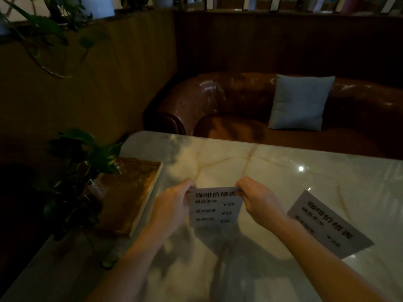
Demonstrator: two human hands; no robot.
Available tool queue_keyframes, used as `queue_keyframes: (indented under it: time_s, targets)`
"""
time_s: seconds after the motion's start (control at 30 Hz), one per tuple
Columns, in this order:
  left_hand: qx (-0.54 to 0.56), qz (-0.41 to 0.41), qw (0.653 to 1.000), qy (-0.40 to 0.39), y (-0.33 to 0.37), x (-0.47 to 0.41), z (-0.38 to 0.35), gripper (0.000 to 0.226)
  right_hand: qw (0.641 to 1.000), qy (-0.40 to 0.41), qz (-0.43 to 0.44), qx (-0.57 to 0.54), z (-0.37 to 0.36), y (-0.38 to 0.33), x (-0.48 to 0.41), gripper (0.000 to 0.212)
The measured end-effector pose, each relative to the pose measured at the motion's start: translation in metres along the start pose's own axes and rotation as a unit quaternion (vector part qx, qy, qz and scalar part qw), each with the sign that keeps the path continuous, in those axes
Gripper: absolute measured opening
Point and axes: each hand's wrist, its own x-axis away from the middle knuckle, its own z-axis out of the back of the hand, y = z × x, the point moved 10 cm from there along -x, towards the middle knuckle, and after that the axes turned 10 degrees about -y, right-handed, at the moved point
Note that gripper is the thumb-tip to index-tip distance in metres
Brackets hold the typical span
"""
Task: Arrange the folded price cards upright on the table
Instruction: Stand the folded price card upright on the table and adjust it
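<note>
Both hands (172,203) (259,201) pinch price card (216,209) headed 咖啡价格表, ¥28.

White price cards (216,207) with black print, cream marble-veined table (272,171), brown sofa (229,99), grey-blue cushion (301,102).

Two price cards (216,207) (329,224); two hands (174,203) (260,198); one tray (128,192); one cushion (301,102).
</note>
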Motion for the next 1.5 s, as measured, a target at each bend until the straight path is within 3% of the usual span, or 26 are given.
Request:
queue_keyframes:
  time_s: [0.83, 0.97, 1.2, 1.5]
  targets:
    - [-0.012, 0.000, 0.997, -0.082, -0.010, -0.007, -0.021, 0.008, 0.998, -0.043, -0.049, -0.010, -0.022, 0.006, 0.030, 0.010]
    - [-0.005, -0.006, 0.996, -0.093, -0.008, -0.008, -0.023, 0.014, 0.998, -0.026, -0.050, -0.010, -0.018, 0.008, 0.032, 0.014]
    - [-0.016, -0.075, 0.995, -0.067, 0.033, -0.017, -0.013, 0.046, 0.998, 0.029, -0.057, 0.028, 0.018, 0.016, 0.052, 0.046]
    - [-0.016, -0.150, 0.981, -0.124, 0.095, -0.045, -0.046, 0.060, 0.978, 0.118, -0.165, 0.051, 0.082, 0.061, 0.117, 0.058]
